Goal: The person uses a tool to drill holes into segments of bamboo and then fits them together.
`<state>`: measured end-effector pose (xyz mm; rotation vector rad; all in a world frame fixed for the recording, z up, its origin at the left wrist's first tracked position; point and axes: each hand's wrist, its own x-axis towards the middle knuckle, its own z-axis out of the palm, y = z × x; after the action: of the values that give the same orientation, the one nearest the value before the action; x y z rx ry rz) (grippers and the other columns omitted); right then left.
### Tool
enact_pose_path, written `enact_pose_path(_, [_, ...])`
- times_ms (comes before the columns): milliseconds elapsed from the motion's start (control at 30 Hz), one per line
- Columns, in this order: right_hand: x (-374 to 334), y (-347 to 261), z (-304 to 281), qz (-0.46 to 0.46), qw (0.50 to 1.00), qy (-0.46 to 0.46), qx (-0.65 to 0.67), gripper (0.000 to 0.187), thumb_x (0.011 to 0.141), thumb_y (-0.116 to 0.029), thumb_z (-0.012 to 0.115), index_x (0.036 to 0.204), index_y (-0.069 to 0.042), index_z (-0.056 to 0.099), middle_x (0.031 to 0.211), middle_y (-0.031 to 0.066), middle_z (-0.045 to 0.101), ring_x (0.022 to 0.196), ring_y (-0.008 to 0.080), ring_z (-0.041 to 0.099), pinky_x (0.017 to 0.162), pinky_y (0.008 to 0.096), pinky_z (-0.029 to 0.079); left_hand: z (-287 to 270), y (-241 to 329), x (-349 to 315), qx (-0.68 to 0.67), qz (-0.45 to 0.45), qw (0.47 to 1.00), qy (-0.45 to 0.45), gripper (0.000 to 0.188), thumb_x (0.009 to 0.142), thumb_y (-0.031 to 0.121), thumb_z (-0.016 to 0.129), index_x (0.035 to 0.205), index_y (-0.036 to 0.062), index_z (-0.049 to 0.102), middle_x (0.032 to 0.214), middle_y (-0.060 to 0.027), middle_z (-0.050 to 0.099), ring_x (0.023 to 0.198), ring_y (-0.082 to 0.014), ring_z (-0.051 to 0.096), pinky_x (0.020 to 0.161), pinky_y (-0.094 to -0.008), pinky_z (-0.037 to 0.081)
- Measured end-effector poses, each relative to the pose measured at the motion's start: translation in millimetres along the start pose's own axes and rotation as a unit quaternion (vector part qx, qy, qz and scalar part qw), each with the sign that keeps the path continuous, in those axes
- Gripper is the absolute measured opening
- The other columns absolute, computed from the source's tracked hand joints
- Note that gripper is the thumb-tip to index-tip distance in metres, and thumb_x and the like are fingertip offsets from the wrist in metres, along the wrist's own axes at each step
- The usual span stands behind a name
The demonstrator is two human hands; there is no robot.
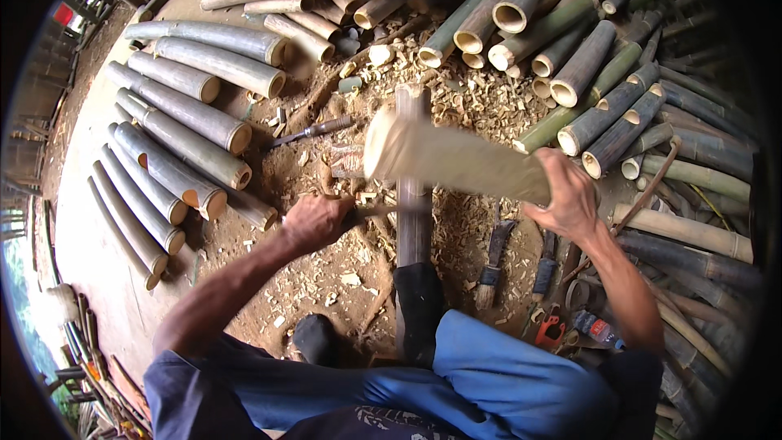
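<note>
My right hand (pixel 568 200) grips the right end of a thick pale bamboo section (pixel 464 163), blurred by motion. The bamboo slants across a dark upright-lying bamboo pole (pixel 414 236), its cut open end to the left. My left hand (pixel 318 220) is closed round the dark handle of a knife (pixel 379 210); its thin blade is smeared by motion and points right, over the pole and below the bamboo section. Against the near part of the pole rests my foot in a black sock (pixel 418 310).
Rows of cut bamboo tubes (pixel 183 155) lie at the left, with larger piles (pixel 570 49) at the far right. Wood shavings (pixel 481 106) cover the ground. Nearby lie a slim dark-handled tool (pixel 314 130), two wrapped-handle blades (pixel 493 265), a red-handled tool (pixel 550 327) and a plastic bottle (pixel 599 328).
</note>
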<state>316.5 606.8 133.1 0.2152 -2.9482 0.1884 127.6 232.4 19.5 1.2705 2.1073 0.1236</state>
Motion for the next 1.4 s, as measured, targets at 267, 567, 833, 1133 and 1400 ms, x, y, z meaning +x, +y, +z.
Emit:
enact_pose_path(267, [-3.6, -49.4, 4.1, 0.320, 0.827, 0.034, 0.461, 0.076, 0.080, -0.029, 0.078, 0.139, 0.004, 0.042, 0.121, 0.0142, 0.059, 0.108, 0.0209, 0.058, 0.097, 0.0362, 0.047, -55.8, -65.1, 49.2, -0.070, 0.113, 0.985, 0.110, 0.045, 0.097, 0.048, 0.063, 0.086, 0.0060, 0.076, 0.104, -0.0116, 0.077, 0.061, -0.0182, 0.069, 0.053, -0.0304, 0.057])
enact_pose_path(567, [2.5, -67.4, 5.1, 0.381, 0.759, 0.005, 0.528, 0.072, 0.084, -0.021, 0.077, 0.141, 0.001, 0.040, 0.120, 0.0101, 0.057, 0.107, 0.0157, 0.056, 0.094, 0.0318, 0.048, -65.1, -52.6, 65.6, -0.038, 0.104, 0.988, 0.108, 0.058, 0.098, 0.055, 0.058, 0.073, 0.0044, 0.073, 0.059, -0.0115, 0.060, 0.051, -0.0239, 0.060, 0.052, -0.0420, 0.049])
enact_pose_path(833, [9.6, -71.2, -1.2, 0.359, 0.779, -0.014, 0.514, 0.080, 0.083, -0.023, 0.076, 0.146, 0.003, 0.033, 0.126, 0.0129, 0.057, 0.114, 0.0193, 0.056, 0.101, 0.0341, 0.045, -55.6, -62.4, 67.5, -0.036, 0.119, 0.982, 0.142, 0.055, 0.097, 0.051, 0.061, 0.072, 0.0035, 0.073, 0.098, -0.0203, 0.075, 0.058, -0.0243, 0.068, 0.053, -0.0392, 0.054])
enact_pose_path(1133, [17.9, -75.3, -5.2, 0.344, 0.779, -0.027, 0.523, 0.081, 0.083, -0.023, 0.075, 0.147, 0.004, 0.033, 0.129, 0.0143, 0.054, 0.118, 0.0193, 0.054, 0.103, 0.0346, 0.043, -44.4, -71.6, 76.2, -0.026, 0.171, 0.963, 0.208, 0.057, 0.098, 0.054, 0.059, 0.066, 0.0082, 0.070, 0.051, -0.0030, 0.057, 0.041, -0.0162, 0.051, 0.042, -0.0355, 0.044])
enact_pose_path(1400, [19.6, -74.3, -12.8, 0.305, 0.828, -0.005, 0.471, 0.080, 0.082, -0.024, 0.075, 0.144, 0.005, 0.034, 0.121, 0.0169, 0.059, 0.108, 0.0214, 0.060, 0.095, 0.0345, 0.050, -40.3, -53.1, 63.8, 0.033, 0.061, 0.983, 0.171, 0.063, 0.097, 0.062, 0.055, 0.066, 0.0082, 0.065, 0.050, -0.0041, 0.052, 0.042, -0.0172, 0.051, 0.040, -0.0344, 0.043])
